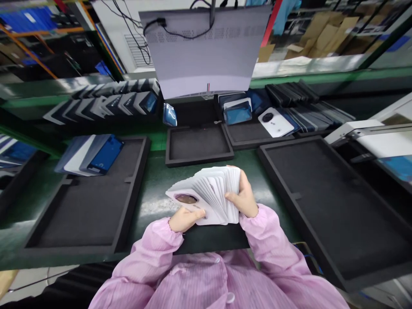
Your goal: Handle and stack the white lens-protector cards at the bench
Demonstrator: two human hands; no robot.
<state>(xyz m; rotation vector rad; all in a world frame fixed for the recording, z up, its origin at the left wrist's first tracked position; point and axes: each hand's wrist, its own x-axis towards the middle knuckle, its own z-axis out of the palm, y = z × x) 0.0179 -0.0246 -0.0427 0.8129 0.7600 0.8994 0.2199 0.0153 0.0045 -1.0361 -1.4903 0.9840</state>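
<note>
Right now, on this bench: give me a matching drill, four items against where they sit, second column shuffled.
Items:
1. white stack
2. left tray
3. small tray
4. white cover

Places:
A. lying flat, far right of the monitor
B. in both hands, fanned out
C. under the monitor, mid bench
D. by the left sleeve, blue-edged panels at its far end

Pairs: 1-B, 2-D, 3-C, 4-A. The left hand and right hand share the stack.

A stack of panels (210, 193) sits between the left tray (96, 231) and right tray (347, 240), a small tray (198, 146) behind it.
</note>
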